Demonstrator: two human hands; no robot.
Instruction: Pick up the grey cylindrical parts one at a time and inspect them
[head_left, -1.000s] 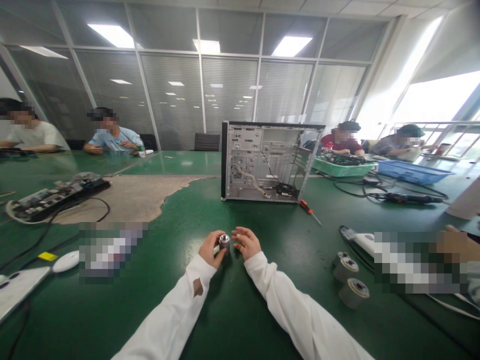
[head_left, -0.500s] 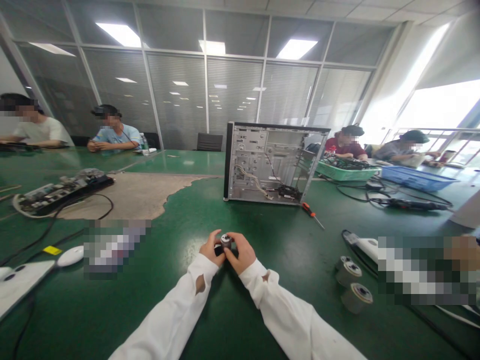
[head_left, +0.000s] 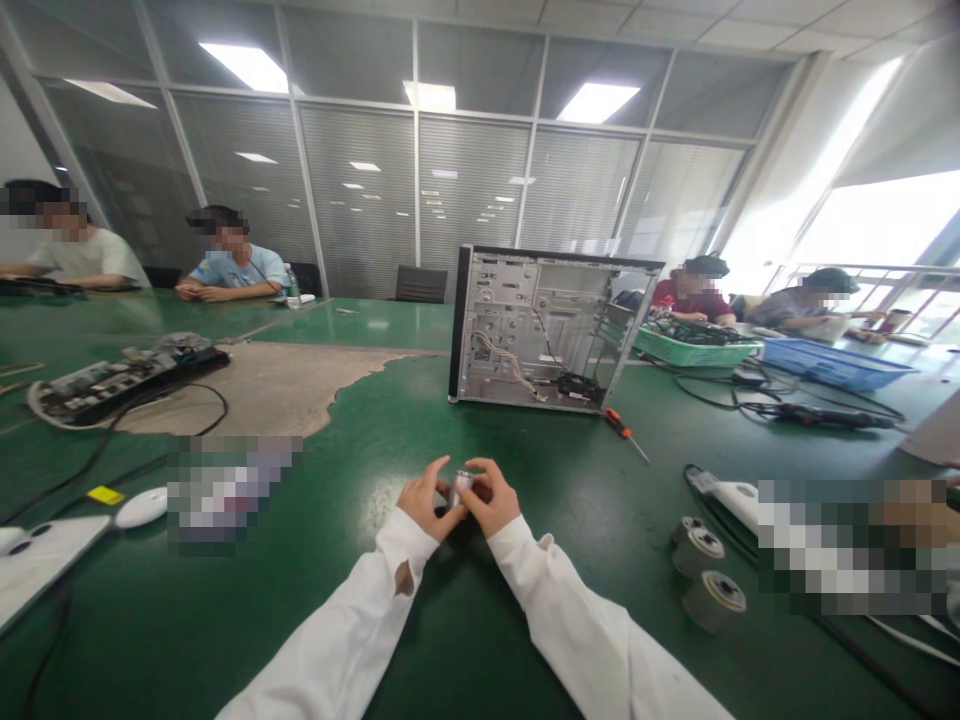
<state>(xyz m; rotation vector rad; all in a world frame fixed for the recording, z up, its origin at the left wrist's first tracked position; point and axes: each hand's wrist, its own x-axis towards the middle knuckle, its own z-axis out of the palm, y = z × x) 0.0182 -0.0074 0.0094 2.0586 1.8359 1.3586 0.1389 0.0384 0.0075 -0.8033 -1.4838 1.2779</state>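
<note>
Over the green table, a small metal cylinder like a small electric motor (head_left: 463,481) is between my two hands, partly covered by fingers. My right hand (head_left: 495,497) is closed round it with thumb and fingers. My left hand (head_left: 422,502) curls at its left side, thumb and fingers against it, index finger raised. To the right stand similar metal motors: one (head_left: 715,602) nearer me and another (head_left: 701,545) just behind it, beside a further small round part. A screwdriver (head_left: 619,425) with an orange and black handle lies ahead to the right.
An opened computer case (head_left: 544,330) stands ahead. Green (head_left: 697,348) and blue baskets (head_left: 836,362) sit at the back right, near black cables and a corded tool (head_left: 829,414). Power strips lie on both sides. A stripped electronic unit (head_left: 131,380) rests at left. Several people sit around the tables.
The motor has tilted and shifted slightly right; its end face, earlier turned up, no longer shows plainly. My right fingers have moved round it. The view has shifted slightly.
</note>
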